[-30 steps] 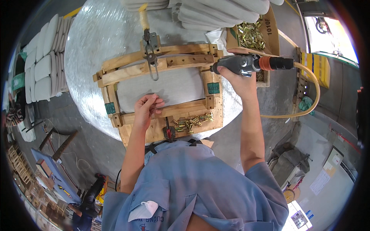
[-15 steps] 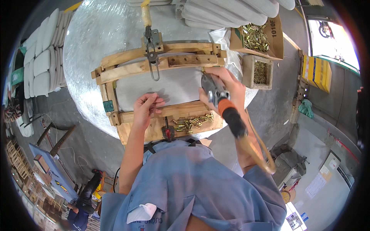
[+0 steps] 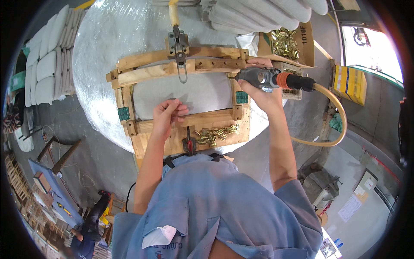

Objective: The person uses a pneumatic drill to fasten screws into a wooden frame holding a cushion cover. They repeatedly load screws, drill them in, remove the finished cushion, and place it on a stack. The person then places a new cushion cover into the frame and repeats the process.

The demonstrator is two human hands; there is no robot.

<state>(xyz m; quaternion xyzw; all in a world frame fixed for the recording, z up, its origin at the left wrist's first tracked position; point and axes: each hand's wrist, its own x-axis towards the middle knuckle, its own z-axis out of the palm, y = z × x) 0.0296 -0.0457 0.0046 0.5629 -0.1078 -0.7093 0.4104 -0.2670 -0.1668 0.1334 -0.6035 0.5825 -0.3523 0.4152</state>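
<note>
My right hand (image 3: pixel 266 93) is wrapped round an air tool (image 3: pixel 261 78) with a grey body, an orange ring and a black end. It is held over the right end of a wooden clamping frame (image 3: pixel 146 79), and its business end is hidden. In the frame lies a grey padded panel (image 3: pixel 151 97). My left hand (image 3: pixel 166 115) hovers over the panel's near edge, thumb and forefinger pinched, the other fingers loosely bent. Whatever is in the pinch is too small to make out. A metal toggle clamp (image 3: pixel 179 52) with a yellowish handle sits on the far rail.
Loose brass-coloured metal pieces (image 3: pixel 215 134) lie on the near board beside a red-and-black clamp (image 3: pixel 189 144). A carton (image 3: pixel 307 47) of similar pieces stands far right. Grey padded panels (image 3: pixel 254 15) are stacked at the back. The yellow hose (image 3: pixel 343 125) loops at right.
My right hand has swung the air tool to the right and turned it, so its hose end points right instead of toward me. A green pad on the frame's right end now shows. My left hand barely moved.
</note>
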